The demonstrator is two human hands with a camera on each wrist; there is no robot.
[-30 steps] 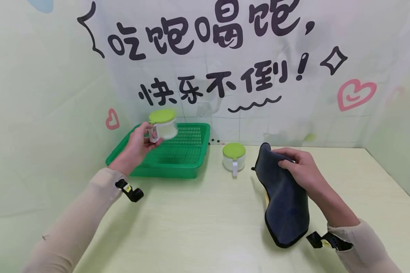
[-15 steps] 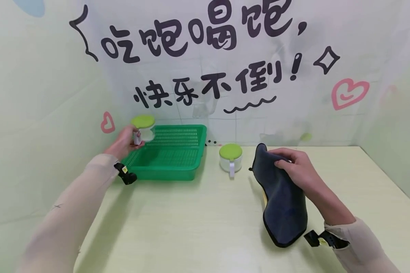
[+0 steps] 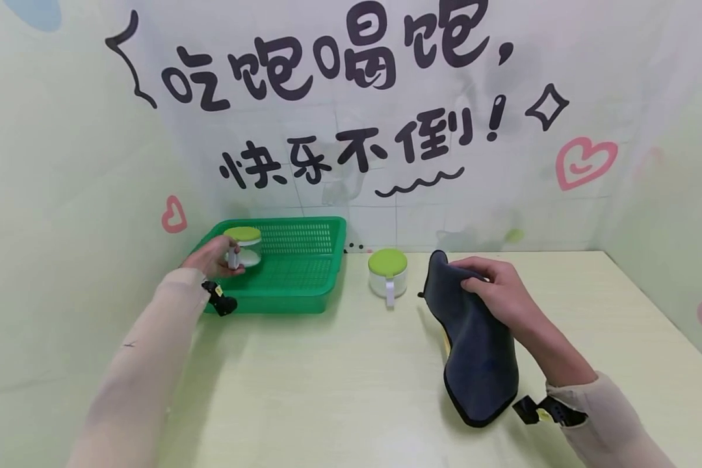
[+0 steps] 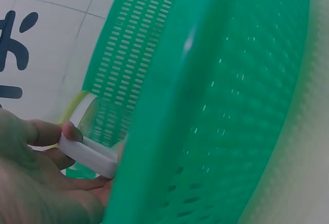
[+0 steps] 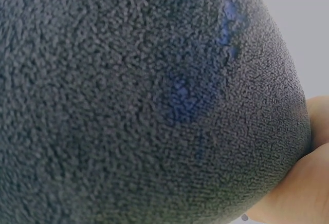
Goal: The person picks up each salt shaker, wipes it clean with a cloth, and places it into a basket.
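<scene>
My left hand pinches the white handle of a clear jar with a green lid. That jar is inside the left end of the green basket, upright, low behind the front rim. On the right, my right hand grips the upper edge of a dark grey cloth with black trim, which hangs in folds; a strip of yellow shows at its left edge. In the right wrist view the cloth fills most of the picture and bears blue stains.
A second green-lidded jar with a white handle stands on the pale table between the basket and the cloth. Behind it rises a white wall sheet with large black lettering. Side panels close off left and right.
My left hand has carried the jar left and down, from above the basket to inside its left end. The right hand keeps its hold on the cloth. The head view shifts slightly.
</scene>
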